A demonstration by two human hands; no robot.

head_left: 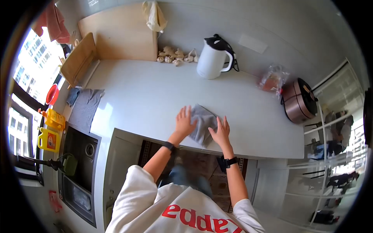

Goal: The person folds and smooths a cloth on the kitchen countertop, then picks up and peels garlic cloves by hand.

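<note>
A grey cloth (203, 123) lies loosely folded near the front edge of the white counter (147, 93). At its left edge is my left hand (184, 122), fingers spread and pointing away from me. My right hand (221, 133) is at the cloth's right side, its fingers also apart. Both hands appear to touch or hover just over the cloth; which of the two I cannot tell. Neither one grips it. Dark bands circle both wrists.
Along the back wall stand a large wooden board (120, 33), garlic and ginger (171, 55), a white kettle (211, 60) and a plastic bag (273, 79). A rice cooker (298, 101) sits at the right. Leftward are another grey cloth (86, 108), a sink (79, 145) and yellow bottles (48, 139).
</note>
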